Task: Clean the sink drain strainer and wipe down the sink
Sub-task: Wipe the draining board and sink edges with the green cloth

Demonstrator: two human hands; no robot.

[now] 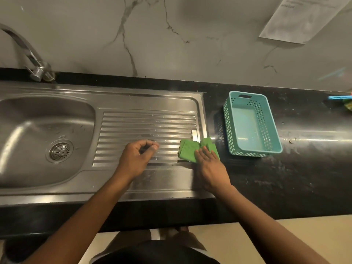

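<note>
A steel sink basin (28,115) lies at the left, with the round drain strainer (60,151) seated in its bottom. The ribbed drainboard (148,126) stretches to the right of it. A folded green cloth (187,149) lies at the drainboard's right edge, partly on the black counter. My right hand (209,164) rests flat on the cloth with its fingers spread over the near corner. My left hand (138,157) hovers over the ribs, fingers curled toward the thumb, and I see nothing held in it.
A teal perforated plastic basket (274,134) stands on the black counter (304,168) right of the cloth. The chrome faucet (28,54) rises at the back left. A paper sheet (299,20) hangs on the marble wall. Small coloured items (342,101) lie at the far right.
</note>
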